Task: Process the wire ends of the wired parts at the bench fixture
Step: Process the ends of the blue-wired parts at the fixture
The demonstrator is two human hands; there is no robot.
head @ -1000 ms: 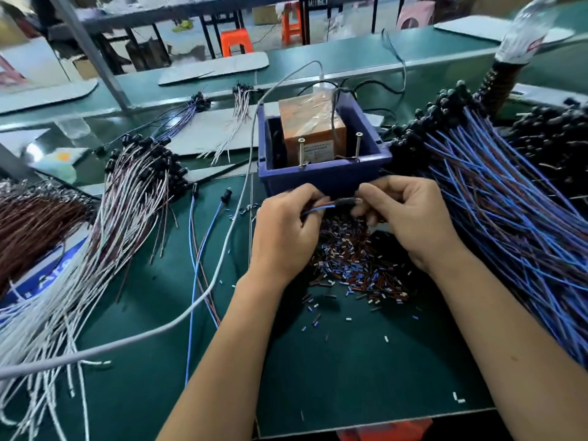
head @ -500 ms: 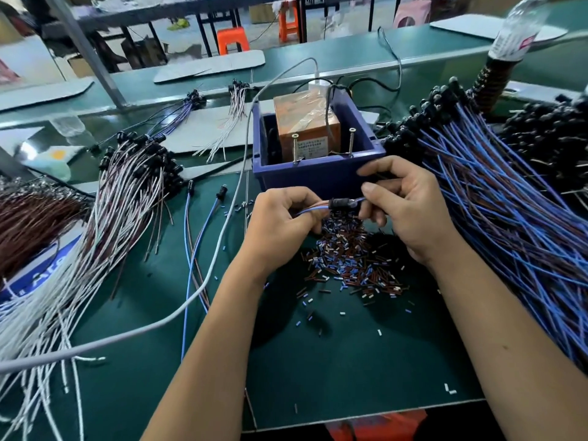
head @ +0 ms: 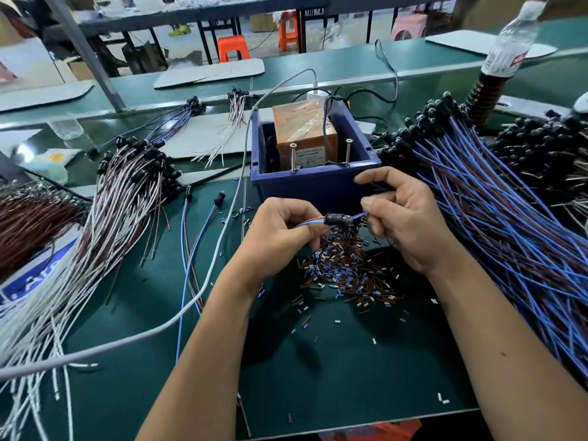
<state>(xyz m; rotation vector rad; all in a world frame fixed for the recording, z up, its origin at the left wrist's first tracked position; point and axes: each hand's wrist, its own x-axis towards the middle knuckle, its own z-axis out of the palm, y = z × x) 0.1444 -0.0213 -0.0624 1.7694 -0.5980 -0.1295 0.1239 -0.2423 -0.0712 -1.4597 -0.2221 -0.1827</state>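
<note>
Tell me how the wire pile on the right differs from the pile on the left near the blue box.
The right pile has blue and brown wires; the left pile has white and brown ones. The right pile runs toward the near right edge of the bench, while the left pile fans toward the near left corner. The right pile looks bigger and denser. Both have small black parts on the far ends of the wires, and both lie on the green mat.

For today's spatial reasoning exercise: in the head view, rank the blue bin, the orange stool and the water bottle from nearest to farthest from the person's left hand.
1. Blue bin, just behind the left hand.
2. Orange stool, far back, on the floor.
3. Water bottle, far right, back edge.
</note>
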